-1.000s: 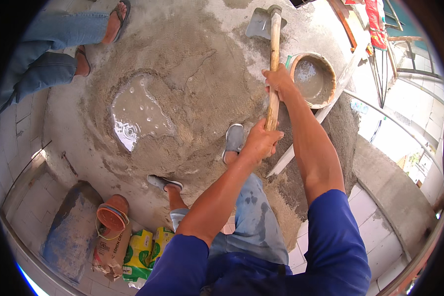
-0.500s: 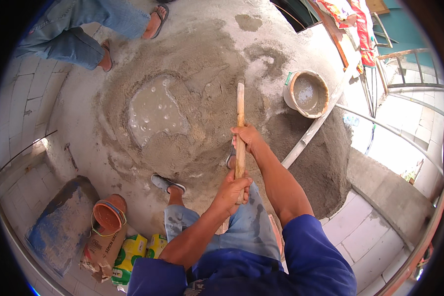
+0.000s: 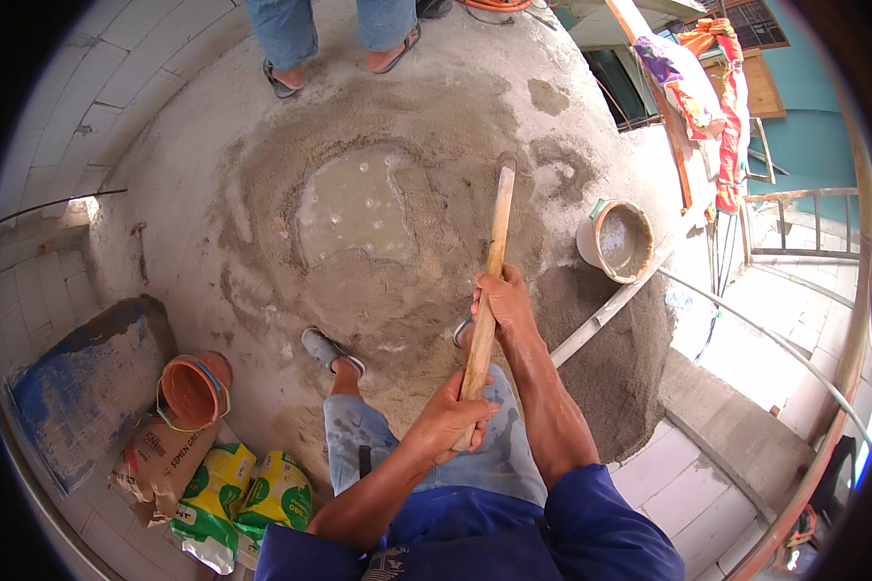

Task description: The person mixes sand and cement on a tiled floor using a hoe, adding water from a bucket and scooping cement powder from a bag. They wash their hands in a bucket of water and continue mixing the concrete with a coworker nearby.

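Note:
My left hand (image 3: 455, 416) is closed around the lower end of a wooden tool handle (image 3: 497, 232), close to my lap. Higher up the same shaft, my right hand (image 3: 499, 300) grips it with curled fingers. The handle's far end goes down into grey sand and mortar (image 3: 262, 290), where the blade is hidden. Left of it lies a pool of grey slurry (image 3: 354, 203) ringed by damp mix. A bucket (image 3: 591, 242) with wet grey residue stands right of the handle, beside a white plank (image 3: 601, 320) and a darker sand pile (image 3: 610, 387).
Another person's sandaled feet (image 3: 392, 53) are at the top. Lower left are a blue wheelbarrow tray (image 3: 82, 387), orange buckets (image 3: 189, 392), a paper sack (image 3: 165, 455) and yellow-green bags (image 3: 271, 504). Along the right are a metal pole (image 3: 794, 349), a railing (image 3: 804, 252) and hanging sacks (image 3: 731, 116).
The tool's blade, visible earlier near the top, has dropped into the mix, and both hands have come lower. The other person's legs appear farther right as the view has shifted.

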